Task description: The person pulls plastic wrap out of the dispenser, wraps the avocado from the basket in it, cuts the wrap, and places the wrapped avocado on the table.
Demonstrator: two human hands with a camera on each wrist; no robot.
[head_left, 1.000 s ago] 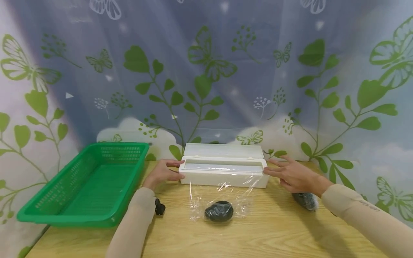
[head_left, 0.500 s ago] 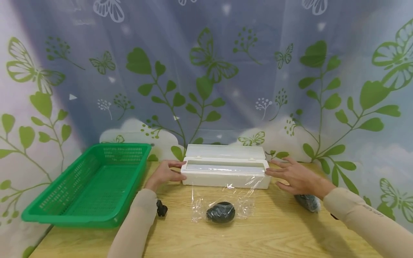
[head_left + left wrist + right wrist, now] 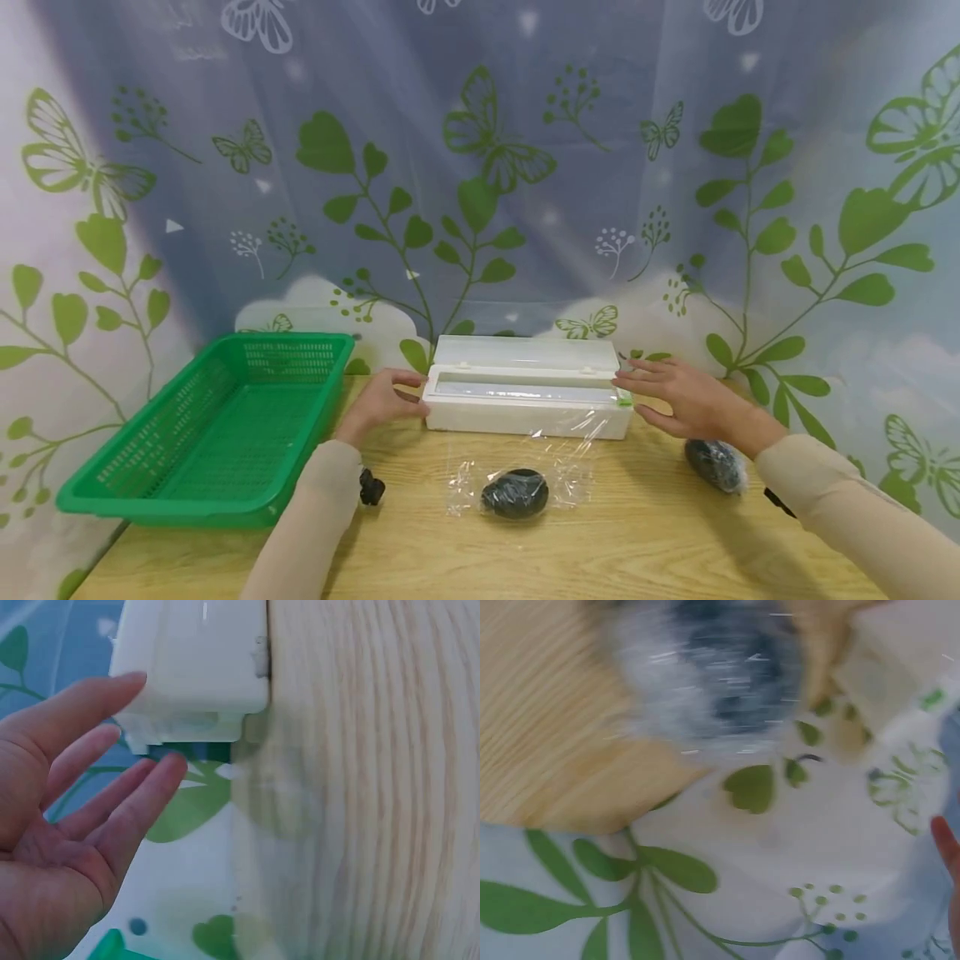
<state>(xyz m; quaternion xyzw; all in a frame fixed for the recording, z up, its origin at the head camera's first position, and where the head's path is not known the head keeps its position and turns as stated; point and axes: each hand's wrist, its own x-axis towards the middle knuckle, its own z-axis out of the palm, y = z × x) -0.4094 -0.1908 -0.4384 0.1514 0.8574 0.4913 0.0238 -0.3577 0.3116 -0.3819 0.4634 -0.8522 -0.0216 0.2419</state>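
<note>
A white cling film dispenser (image 3: 525, 421) stands at the back middle, its clear lid (image 3: 525, 352) tipped back. A sheet of cling film (image 3: 551, 454) runs from its front over a dark oval, avocado-like thing (image 3: 515, 494) on the table. At the dispenser's left end is my left hand (image 3: 378, 404), thumb and fingers extended. In the left wrist view its thumb (image 3: 112, 690) lies against the white case. My right hand (image 3: 686, 400) has its fingers stretched toward the right end, by a green tab (image 3: 624, 397); contact there is unclear. A film-wrapped dark oval (image 3: 715, 465) lies below it.
A green plastic basket (image 3: 258, 504) with slotted sides stands at the left of the wooden table (image 3: 600, 550). A small black object (image 3: 371, 487) lies beside the left forearm. A patterned curtain (image 3: 555, 208) hangs right behind the dispenser.
My right hand has lifted slightly and shifted at the dispenser's right end, and the green tab now shows. The left hand stays at the left end. The view has shifted a little.
</note>
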